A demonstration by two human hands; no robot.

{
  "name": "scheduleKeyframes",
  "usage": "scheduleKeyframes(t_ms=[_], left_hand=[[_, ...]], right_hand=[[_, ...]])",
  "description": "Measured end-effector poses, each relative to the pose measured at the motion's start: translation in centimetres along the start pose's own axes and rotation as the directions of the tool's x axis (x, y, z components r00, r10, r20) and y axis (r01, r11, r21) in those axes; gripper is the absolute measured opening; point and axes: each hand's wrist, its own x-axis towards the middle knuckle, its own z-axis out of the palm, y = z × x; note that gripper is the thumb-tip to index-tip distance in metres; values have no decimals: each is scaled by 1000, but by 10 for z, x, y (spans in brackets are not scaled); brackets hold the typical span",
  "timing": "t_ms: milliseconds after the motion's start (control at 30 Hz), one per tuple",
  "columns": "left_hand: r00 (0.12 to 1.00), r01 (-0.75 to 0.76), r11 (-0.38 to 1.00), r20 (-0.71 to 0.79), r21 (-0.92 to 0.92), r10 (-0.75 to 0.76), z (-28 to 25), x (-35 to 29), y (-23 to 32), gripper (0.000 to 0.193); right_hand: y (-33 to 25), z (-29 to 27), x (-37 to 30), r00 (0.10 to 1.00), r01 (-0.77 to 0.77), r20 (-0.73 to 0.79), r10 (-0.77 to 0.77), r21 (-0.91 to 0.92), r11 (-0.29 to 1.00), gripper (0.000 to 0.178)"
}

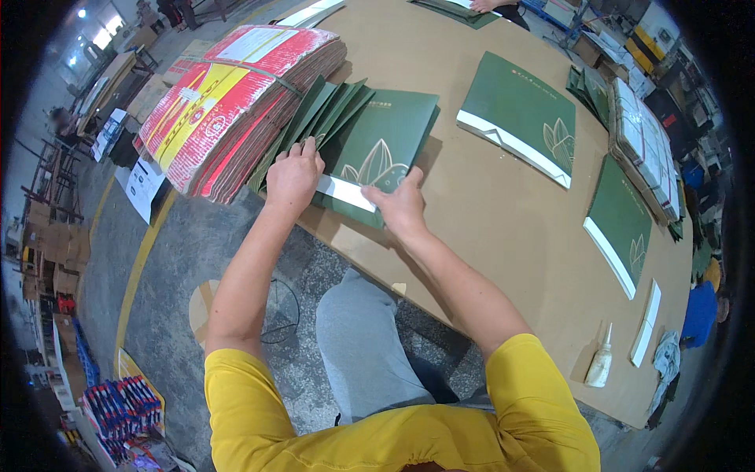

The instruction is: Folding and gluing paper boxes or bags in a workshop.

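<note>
Pressing a white strip [346, 192] onto the top green folder [377, 153] at the near edge of the surface [480, 212], left hand [293, 175] and right hand [401, 206] both closing on it; two finished-looking folders [521, 116] lying apart, fanned stack [318, 110] seemingly waiting.

Green flat cartons [377, 145] beside red-yellow bundle [236, 94]

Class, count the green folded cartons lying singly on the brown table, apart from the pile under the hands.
2: one green carton right of the hands' pile, another nearer the right edge. More may sit in the stack beyond.
</note>
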Motion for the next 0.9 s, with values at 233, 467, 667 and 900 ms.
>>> scheduleKeyframes(t_ms=[233,467,667,900], left_hand=[[973,-27,998,228,-59,40,6,11,36,29],[994,-104,990,34,99,101,37,-22,2,39],[997,-71,996,-26,-51,70,20,-25,-3,52],[988,-145,973,-79,-180,133,-9,-50,38,49]], right_hand=[[10,79,35,994,-63,96,46,187,980,70],[-5,-14,22,905,-154,421,67,177,972,69],[184,-273,12,839,-31,-500,-215,-437,899,34],[277,-439,-24,938,-309,-345,21,-811,497,62]])
